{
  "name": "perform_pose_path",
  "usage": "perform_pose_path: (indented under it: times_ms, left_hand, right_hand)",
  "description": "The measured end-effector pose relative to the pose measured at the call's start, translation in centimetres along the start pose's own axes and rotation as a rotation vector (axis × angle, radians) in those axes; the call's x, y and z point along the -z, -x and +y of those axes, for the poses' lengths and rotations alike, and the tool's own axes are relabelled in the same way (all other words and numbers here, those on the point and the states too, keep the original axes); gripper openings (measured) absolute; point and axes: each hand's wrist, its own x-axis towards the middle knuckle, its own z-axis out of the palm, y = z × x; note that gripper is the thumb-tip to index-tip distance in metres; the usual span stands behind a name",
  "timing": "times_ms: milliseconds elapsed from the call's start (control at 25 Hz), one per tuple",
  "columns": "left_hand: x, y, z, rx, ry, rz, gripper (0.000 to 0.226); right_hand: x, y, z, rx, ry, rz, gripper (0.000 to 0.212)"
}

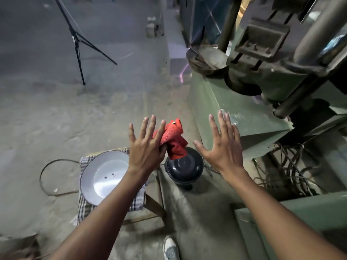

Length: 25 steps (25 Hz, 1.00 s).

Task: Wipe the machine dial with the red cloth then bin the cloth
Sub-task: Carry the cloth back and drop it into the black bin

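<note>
red cloth [173, 140] pinched under left hand [145, 147] thumb, fingers [150, 126] splayed; right hand [220, 147] spread empty.

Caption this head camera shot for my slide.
Left hand pinches the red cloth above a dark lidded bin; right hand spread open beside it.

A white round basin [104, 175] sits on a checked cloth [85, 208] over a wooden stool [153, 205], near left. A black tripod [78, 42] stands far left. Tangled wires [289, 169] lie at right.
</note>
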Motion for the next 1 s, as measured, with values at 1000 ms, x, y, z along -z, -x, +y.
perform_pose_path:
  times_ms: [1000]
  left_hand:
    - [-14.8, 0.2, 2.0, 0.121, 0.14, -0.369, 0.074]
  right_hand:
    - [-16.1, -0.6, 4.8, 0.005, 0.018, -0.299, 0.1]
